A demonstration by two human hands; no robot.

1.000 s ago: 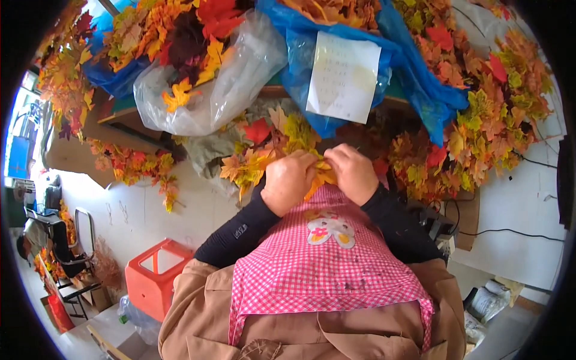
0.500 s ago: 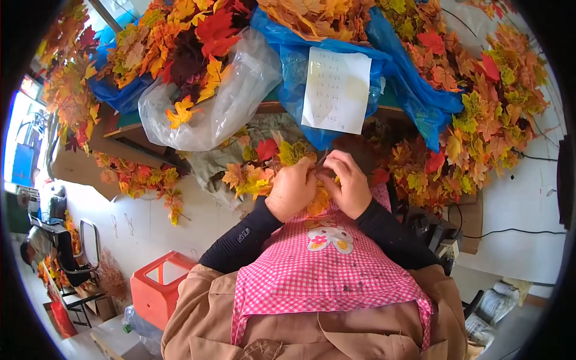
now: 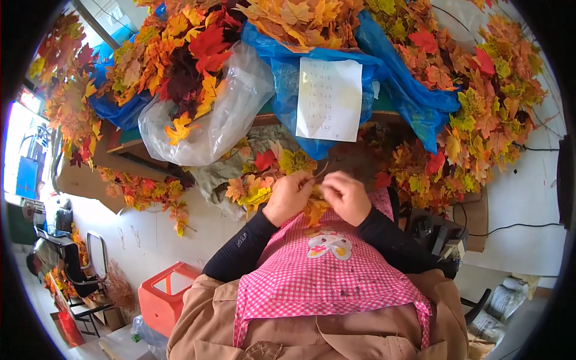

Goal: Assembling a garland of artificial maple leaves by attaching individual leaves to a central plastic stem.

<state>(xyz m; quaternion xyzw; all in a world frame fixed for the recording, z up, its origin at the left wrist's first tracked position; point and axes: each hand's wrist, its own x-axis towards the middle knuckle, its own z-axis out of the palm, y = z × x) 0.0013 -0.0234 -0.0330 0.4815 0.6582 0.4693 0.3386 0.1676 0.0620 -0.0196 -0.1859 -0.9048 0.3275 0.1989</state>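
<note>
My left hand (image 3: 288,199) is closed around an artificial maple leaf spray (image 3: 258,187) with yellow, orange and red leaves, which fans out to its left. A thin brown stem (image 3: 323,171) pokes up between my two hands. Just to the right, my right hand (image 3: 349,198) has its fingers curled and pinched together close to that stem. What sits in the pinch is too small and hidden to make out. Below the hands, an orange leaf (image 3: 315,211) hangs over my pink checked apron (image 3: 324,276).
Ahead, a blue plastic bag (image 3: 282,75) and a clear plastic bag (image 3: 240,99) hold piles of artificial leaves. A handwritten paper sheet (image 3: 330,99) hangs on the blue one. More leaf garlands (image 3: 480,129) hang at right. An orange stool (image 3: 161,300) and a person (image 3: 45,257) are at left.
My right fingers, raised and arched before, have curled in and drawn slightly away from my left hand. Its grip on the leaf spray continues. The whole view has shifted a little.
</note>
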